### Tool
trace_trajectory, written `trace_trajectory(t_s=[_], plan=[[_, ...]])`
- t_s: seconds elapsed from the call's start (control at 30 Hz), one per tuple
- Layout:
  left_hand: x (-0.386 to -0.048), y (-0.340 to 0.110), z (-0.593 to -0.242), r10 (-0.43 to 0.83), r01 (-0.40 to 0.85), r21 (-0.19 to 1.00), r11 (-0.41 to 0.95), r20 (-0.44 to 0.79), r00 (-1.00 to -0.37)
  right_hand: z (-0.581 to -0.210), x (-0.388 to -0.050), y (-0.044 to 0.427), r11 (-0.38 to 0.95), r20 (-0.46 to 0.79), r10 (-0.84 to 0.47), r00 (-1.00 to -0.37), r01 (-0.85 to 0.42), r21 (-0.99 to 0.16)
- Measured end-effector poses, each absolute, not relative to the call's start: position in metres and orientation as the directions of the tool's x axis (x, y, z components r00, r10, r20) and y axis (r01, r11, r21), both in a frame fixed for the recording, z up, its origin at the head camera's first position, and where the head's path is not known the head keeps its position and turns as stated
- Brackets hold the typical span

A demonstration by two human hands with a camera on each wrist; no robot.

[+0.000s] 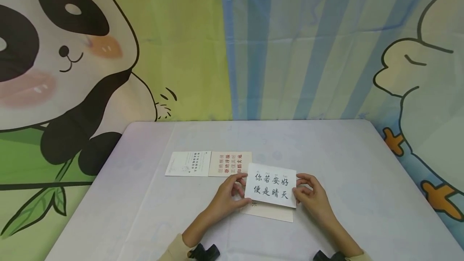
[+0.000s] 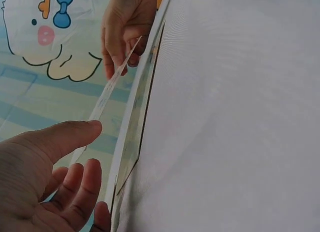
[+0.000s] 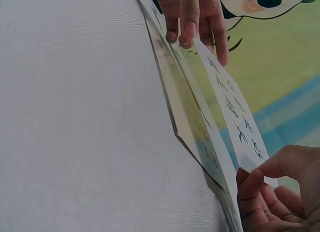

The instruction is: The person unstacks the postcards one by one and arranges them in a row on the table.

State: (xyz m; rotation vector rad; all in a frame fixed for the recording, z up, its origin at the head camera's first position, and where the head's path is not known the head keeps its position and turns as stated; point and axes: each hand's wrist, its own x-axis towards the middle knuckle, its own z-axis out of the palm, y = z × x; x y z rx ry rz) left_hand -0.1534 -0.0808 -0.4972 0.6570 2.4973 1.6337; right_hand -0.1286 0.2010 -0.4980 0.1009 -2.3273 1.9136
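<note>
A white card (image 1: 270, 184) with two rows of dark handwritten characters is held up between both hands, tilted above the table. My left hand (image 1: 227, 197) pinches its left edge between thumb and fingers; my right hand (image 1: 316, 198) pinches the right edge. Beneath it lies a cream card (image 1: 270, 212), mostly covered, one dark character showing. In the left wrist view the held card (image 2: 107, 91) is seen nearly edge-on, past my left thumb (image 2: 75, 137). The right wrist view shows the card's written face (image 3: 232, 106), with my right fingers (image 3: 255, 192) at its near corner.
Behind the left hand, a white card (image 1: 181, 164) with small dark writing lies side by side with a cream card (image 1: 219, 163) bearing red and grey characters. All rest on the white-covered table (image 1: 145, 212). A printed cloth (image 1: 188, 43) with cartoon figures hangs behind the table.
</note>
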Motion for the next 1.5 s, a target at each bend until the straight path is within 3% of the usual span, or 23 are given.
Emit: trace_trajectory(t_s=[0.33,0.63,0.93,1.5], plan=[[-0.162,-0.075,-0.5,0.379,0.309,0.881,0.359,0.165,-0.911,-0.494,-0.133,0.208,0.212,0.116,-0.021,-0.993,-0.118,-0.97],[-0.169,-0.069,-0.499,0.37,0.318,0.884,0.342,0.185,-0.91,-0.493,-0.138,0.214,0.306,0.098,-0.132,-0.986,-0.135,-0.943],[-0.178,-0.06,-0.498,0.368,0.294,0.894,0.337,0.163,-0.916,-0.495,-0.145,0.219,0.351,0.141,-0.126,-0.982,-0.177,-0.92],[-0.19,-0.047,-0.501,0.328,0.259,0.886,0.384,0.132,-0.936,-0.492,-0.158,0.222,0.403,0.013,-0.076,-0.997,-0.042,-0.914]])
